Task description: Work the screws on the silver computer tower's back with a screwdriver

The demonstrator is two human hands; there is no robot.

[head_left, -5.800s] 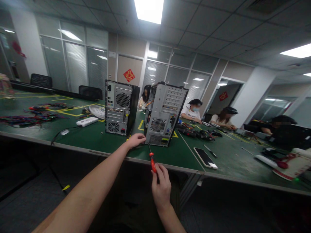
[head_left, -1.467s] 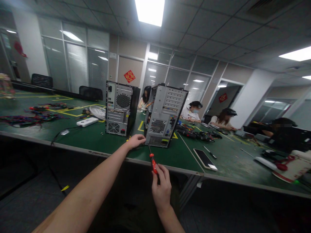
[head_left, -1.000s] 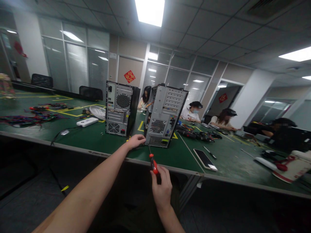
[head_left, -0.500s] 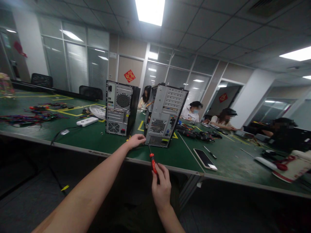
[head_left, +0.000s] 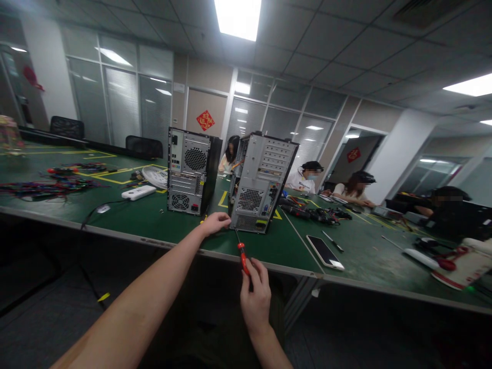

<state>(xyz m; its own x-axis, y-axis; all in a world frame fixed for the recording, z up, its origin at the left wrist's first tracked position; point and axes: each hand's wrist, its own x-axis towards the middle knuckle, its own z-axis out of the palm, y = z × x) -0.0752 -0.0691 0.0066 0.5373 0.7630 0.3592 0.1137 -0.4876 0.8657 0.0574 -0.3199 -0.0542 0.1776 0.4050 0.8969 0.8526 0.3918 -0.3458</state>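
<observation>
My right hand (head_left: 255, 292) is closed around the red handle of a screwdriver (head_left: 242, 252). Its thin shaft points up toward the bottom left corner of a computer case (head_left: 255, 192), whose back panel faces me. At that same corner is my left hand (head_left: 216, 223), fingers drawn together against the case's lower edge. Whatever lies between those fingertips is too small to make out. Just to the left stands a second computer case (head_left: 186, 171), upright, also with its vents and ports toward me.
The green table (head_left: 215, 248) ends close in front of me. Rightward lie a phone (head_left: 325, 252), a pen (head_left: 332, 241) and dark cables (head_left: 315, 212). Leftward are a white power strip (head_left: 138, 192), a white basket (head_left: 154, 177) and a heap of wires (head_left: 49, 184). Several people sit beyond.
Both hands and the screwdriver stay almost where they were, with the shaft still at the case corner. Across the table, one person's head has shifted slightly to the right.
</observation>
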